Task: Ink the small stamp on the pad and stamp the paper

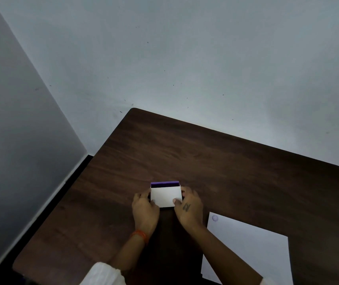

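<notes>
Paper (253, 251), a white sheet, lies nearest on the right side of the dark wooden table (226, 161), its near edge running out of view, with a faint round purple stamp mark (215, 218) in its far left corner. A white sleeve (102, 274) shows at the bottom edge, and the left wrist carries an orange band (140, 236). Beyond that, the left hand (145, 208) and the right hand (189, 208) meet around a small white box (165, 196) at the middle of the table, just left of the paper and apart from it. Both hands are closed on the box: the left fingers grip its left side, the right thumb lies on its near right corner with the other fingers wrapped round the right side. The right hand has a dark marking on its back. A purple strip (165, 184) shows along the box's far edge; whether this is the ink pad cannot be told. The small stamp itself cannot be made out. Past the table rises a pale grey wall (205, 58), with a darker grey panel (10, 120) at the left.
</notes>
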`<state>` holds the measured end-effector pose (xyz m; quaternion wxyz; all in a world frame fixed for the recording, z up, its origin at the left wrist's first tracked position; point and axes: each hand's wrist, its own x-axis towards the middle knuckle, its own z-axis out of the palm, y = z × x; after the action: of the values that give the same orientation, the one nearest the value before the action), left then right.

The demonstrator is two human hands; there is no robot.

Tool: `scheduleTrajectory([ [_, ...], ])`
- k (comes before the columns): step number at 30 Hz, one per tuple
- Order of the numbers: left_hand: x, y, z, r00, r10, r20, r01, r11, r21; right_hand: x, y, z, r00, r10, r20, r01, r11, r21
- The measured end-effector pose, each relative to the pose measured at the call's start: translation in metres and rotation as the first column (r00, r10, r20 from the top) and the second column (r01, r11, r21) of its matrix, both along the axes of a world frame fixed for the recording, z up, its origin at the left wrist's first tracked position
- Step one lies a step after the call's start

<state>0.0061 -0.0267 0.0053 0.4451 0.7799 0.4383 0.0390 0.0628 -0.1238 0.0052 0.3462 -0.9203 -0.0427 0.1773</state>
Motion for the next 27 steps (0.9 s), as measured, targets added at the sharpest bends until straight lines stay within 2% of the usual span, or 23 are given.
scheduleTrajectory([
  [10,0.001,0.009,-0.005,0.999,-0.009,0.031,0.008,1.0,0.006,0.005,-0.002,-0.003,1.0,0.016,-0.004,-0.016,0.999,0.04],
  [24,0.007,0.025,-0.008,1.0,0.002,0.029,-0.001,1.0,-0.009,0.025,0.0,-0.001,0.997,0.067,0.042,-0.067,0.998,-0.001],
  [27,0.006,0.029,-0.007,1.0,0.017,0.021,-0.016,0.999,-0.051,0.028,0.0,0.002,0.994,0.108,0.032,-0.107,0.994,-0.031],
])
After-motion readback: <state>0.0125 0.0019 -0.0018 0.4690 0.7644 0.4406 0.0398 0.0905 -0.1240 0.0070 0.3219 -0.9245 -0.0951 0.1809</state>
